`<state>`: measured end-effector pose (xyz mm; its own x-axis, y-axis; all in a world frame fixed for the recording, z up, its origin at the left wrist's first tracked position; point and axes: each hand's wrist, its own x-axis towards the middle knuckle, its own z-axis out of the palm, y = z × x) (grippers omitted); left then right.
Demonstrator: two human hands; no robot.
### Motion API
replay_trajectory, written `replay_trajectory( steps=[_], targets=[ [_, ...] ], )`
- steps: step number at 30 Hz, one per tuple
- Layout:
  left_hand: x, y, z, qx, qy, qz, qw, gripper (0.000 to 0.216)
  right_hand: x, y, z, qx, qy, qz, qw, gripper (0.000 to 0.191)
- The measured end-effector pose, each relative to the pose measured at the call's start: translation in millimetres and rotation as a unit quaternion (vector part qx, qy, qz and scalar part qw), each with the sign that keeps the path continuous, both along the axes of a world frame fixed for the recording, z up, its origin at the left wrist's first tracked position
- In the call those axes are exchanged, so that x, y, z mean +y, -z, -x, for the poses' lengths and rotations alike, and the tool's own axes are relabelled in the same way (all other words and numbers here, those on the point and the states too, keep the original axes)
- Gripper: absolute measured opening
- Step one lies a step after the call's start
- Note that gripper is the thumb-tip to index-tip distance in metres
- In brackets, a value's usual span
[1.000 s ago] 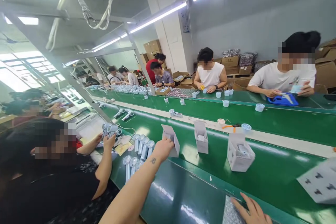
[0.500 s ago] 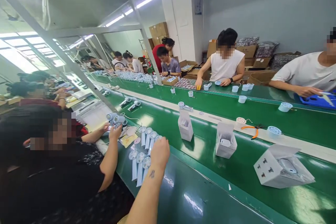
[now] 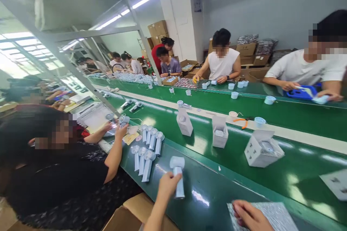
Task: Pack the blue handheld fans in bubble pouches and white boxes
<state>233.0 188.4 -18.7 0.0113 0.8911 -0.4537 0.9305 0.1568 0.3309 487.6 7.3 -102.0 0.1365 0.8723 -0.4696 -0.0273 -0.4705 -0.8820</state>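
My left hand (image 3: 167,184) is closed round the handle of a pale blue handheld fan (image 3: 178,175), held upright just above the dark green table ledge (image 3: 200,191). My right hand (image 3: 249,216) lies at the bottom edge with its fingers pressed on a silvery patterned bag (image 3: 273,213). Two rows of the same blue fans (image 3: 146,151) lie on the ledge to the left of my left hand. Three open white boxes (image 3: 262,148) with fans inside stand on the green conveyor belt (image 3: 271,178) beyond my hands.
A co-worker in black (image 3: 54,173) sits close on my left, handling fans (image 3: 120,120). People across the belt work with small blue parts (image 3: 234,95). Orange pliers (image 3: 242,121) lie on the white strip. A cardboard box (image 3: 130,214) stands below the ledge.
My left hand has taken one fan from the rows and drawn it back toward me. My right hand has come back into view on the silvery bag. The white boxes have shifted with the view.
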Motion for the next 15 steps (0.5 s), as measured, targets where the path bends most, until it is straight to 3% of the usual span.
replay_trajectory(
  steps=[3,5,7,10,11,13,15],
  targets=[
    [-75,5.2,-85,-0.124,0.098,0.048,0.986,0.033,1,-42.0,3,0.261,0.070,0.021,0.963,0.059],
    [-119,7.1,-129,-0.189,0.180,0.097,0.960,0.035,-7,-63.1,-7,0.338,0.105,0.020,0.935,0.057],
    [-143,9.8,-150,-0.232,0.271,0.121,0.926,0.040,-27,-74.9,-29,0.355,0.190,0.014,0.915,0.050],
    [-139,23.1,-145,-0.235,0.360,0.099,0.897,0.029,-79,-82.1,-73,0.324,0.342,0.027,0.882,0.040],
    [-132,30.4,-138,-0.220,0.387,0.091,0.891,0.035,-99,-83.8,-87,0.313,0.369,0.045,0.874,0.038],
    [-122,46.8,-123,-0.165,0.481,0.061,0.859,0.049,-136,-87.6,-107,0.304,0.380,0.075,0.870,0.037],
    [-120,60.9,-115,-0.125,0.542,0.030,0.831,0.041,-166,-91.3,-115,0.304,0.367,0.085,0.875,0.038]
  ],
)
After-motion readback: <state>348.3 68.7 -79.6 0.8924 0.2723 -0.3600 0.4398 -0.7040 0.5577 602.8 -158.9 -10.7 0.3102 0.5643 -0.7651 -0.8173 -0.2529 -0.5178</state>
